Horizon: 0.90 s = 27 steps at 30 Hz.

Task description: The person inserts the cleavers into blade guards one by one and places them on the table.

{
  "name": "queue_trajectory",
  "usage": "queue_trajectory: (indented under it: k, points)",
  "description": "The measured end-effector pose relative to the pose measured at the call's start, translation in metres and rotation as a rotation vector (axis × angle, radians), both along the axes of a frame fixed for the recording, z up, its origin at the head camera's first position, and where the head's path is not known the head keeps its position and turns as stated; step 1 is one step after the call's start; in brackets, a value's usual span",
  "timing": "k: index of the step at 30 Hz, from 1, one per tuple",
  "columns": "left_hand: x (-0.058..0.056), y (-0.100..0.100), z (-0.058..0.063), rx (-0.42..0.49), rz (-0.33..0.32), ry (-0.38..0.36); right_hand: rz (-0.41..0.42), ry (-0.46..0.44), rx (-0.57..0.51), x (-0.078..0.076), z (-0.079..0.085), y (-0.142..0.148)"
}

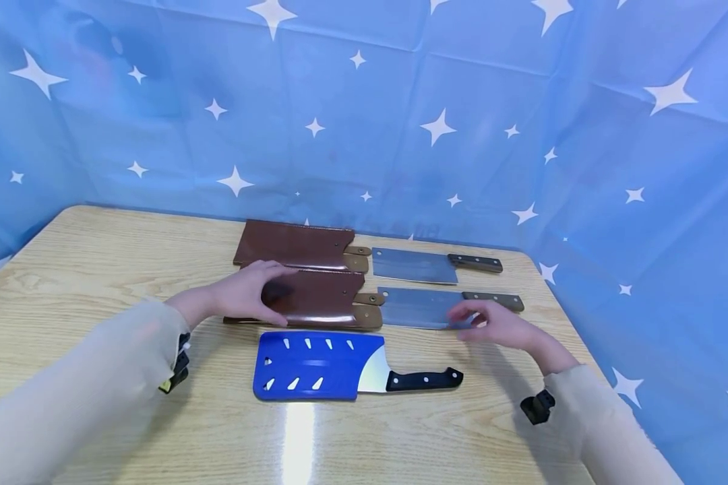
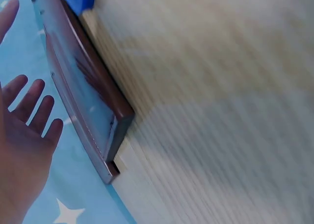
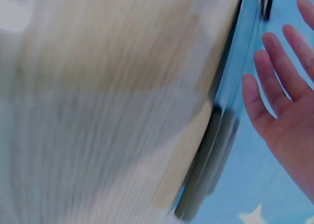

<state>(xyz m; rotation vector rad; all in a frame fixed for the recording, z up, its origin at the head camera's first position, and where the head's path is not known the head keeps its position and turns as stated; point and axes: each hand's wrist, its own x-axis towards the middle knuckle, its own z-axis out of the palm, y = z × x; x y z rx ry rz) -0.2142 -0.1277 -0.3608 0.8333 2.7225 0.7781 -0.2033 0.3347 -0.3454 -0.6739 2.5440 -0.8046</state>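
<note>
My left hand [image 1: 243, 293] hovers at the left end of the nearer brown leather sheath [image 1: 315, 296]. In the left wrist view, that hand's fingers are spread and hold nothing. Over the blade of the nearer cleaver [image 1: 415, 308] is my right hand [image 1: 497, 327], its fingers loosely bent in the head view. The right wrist view shows it apart from the cleaver's handle [image 3: 201, 170]. A second brown sheath [image 1: 291, 244] and a second cleaver [image 1: 412, 264] lie just behind. In front, a black-handled cleaver [image 1: 425, 380] sits in a blue slotted cover [image 1: 321, 367].
The wooden table [image 1: 115, 263] has rounded back corners. A blue star-printed curtain [image 1: 340, 87] hangs along its back and right side. Both brown sheaths lie left of the bare cleavers, with their strap ends toward the blades.
</note>
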Motion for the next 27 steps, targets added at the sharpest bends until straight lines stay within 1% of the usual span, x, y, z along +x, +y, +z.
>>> queue_trajectory:
  k: [4,7,9,12,15,20,24,27]
  points:
    - [-0.013,0.0,-0.003,0.023,0.041,-0.03,-0.112,0.019,-0.018,-0.008,0.001,0.016]
    - [-0.021,-0.001,-0.007,0.026,0.067,-0.047,-0.173,0.045,-0.017,-0.014,0.002,0.027]
    - [-0.025,-0.003,-0.011,0.017,0.08,-0.047,-0.205,0.069,-0.008,-0.018,0.002,0.034]
    - [-0.029,-0.007,-0.016,-0.005,0.098,-0.031,-0.251,0.081,0.009,-0.023,0.001,0.044]
    - [-0.031,-0.011,-0.021,-0.03,0.112,0.001,-0.286,0.083,0.045,-0.03,-0.003,0.05]
    - [-0.031,-0.01,-0.024,-0.075,0.097,0.051,-0.326,0.089,0.1,-0.039,-0.011,0.061]
    - [-0.03,-0.009,-0.024,-0.094,0.092,0.053,-0.333,0.072,0.13,-0.045,-0.017,0.068]
    - [-0.03,-0.009,-0.024,-0.109,0.091,0.056,-0.343,0.088,0.167,-0.049,-0.022,0.074]
